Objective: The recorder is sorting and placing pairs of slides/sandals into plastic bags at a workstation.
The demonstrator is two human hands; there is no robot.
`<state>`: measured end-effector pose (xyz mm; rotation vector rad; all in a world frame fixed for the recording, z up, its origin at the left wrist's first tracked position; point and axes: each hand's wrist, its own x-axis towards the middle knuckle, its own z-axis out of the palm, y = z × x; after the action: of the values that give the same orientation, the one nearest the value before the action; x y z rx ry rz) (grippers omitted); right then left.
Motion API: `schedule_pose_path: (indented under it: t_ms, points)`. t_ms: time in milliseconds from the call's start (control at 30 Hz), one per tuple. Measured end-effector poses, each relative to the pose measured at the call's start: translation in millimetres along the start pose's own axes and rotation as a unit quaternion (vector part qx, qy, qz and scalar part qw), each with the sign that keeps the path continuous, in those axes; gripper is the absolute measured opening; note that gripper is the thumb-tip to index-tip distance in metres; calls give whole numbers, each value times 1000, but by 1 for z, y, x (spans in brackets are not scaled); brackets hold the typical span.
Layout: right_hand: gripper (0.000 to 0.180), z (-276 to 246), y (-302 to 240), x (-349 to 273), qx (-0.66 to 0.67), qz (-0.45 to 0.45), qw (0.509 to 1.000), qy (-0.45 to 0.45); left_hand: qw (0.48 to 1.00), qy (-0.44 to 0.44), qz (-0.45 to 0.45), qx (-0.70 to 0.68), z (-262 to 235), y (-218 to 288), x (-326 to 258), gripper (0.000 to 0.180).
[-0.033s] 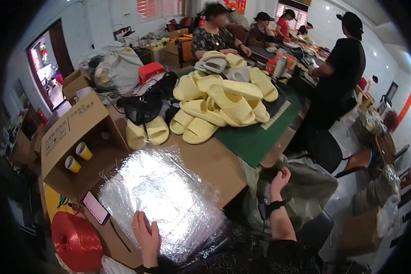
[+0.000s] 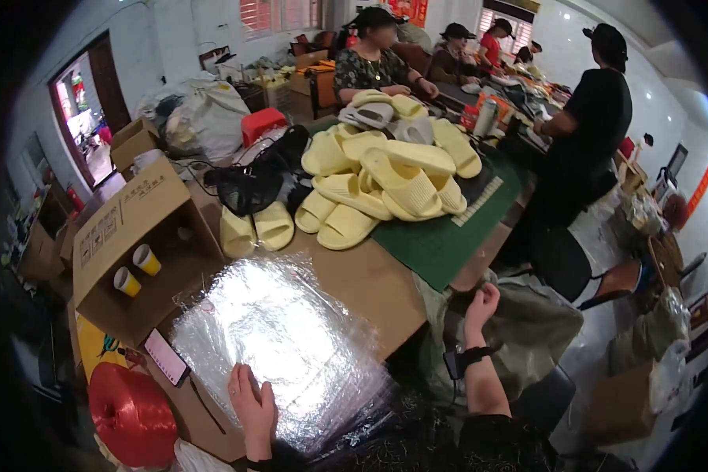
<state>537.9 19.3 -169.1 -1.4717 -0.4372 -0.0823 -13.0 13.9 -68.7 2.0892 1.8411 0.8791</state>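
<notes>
My left hand [image 2: 252, 401] lies with its fingers stretched out on the near left edge of a stack of clear, shiny plastic bags [image 2: 291, 338]. It grips nothing. Off the table's right side, my right hand [image 2: 480, 307] is raised over a grey-green sack [image 2: 539, 322]. Its fingers are loosely bent, and nothing shows in them. A black band with a small dark device [image 2: 464, 360] is around my right wrist. Beyond the bags, pale yellow slippers [image 2: 401, 181] are heaped on the table, with a few grey ones among them.
An open cardboard box [image 2: 134, 212] with two yellow-and-white paper cups stands at the left. A phone [image 2: 166, 358] and a roll of red plastic twine [image 2: 132, 415] lie near my left hand. A green mat [image 2: 448, 256] is under the slippers. Several people work farther back.
My right wrist has turned, so the device on its band now shows, and the right fingers have shifted slightly. The left hand stays on the bags. The whole view has shifted slightly.
</notes>
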Motion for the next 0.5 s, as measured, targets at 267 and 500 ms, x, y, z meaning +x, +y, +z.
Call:
schedule_pose_path:
  t_ms: [267, 500]
  points:
    - [51, 156, -155, 63, 173, 73, 943, -274, 998, 12, 36, -52, 9, 9, 13, 55]
    - [38, 217, -127, 113, 338, 385, 840, -177, 998, 24, 54, -36, 6, 12, 11, 53]
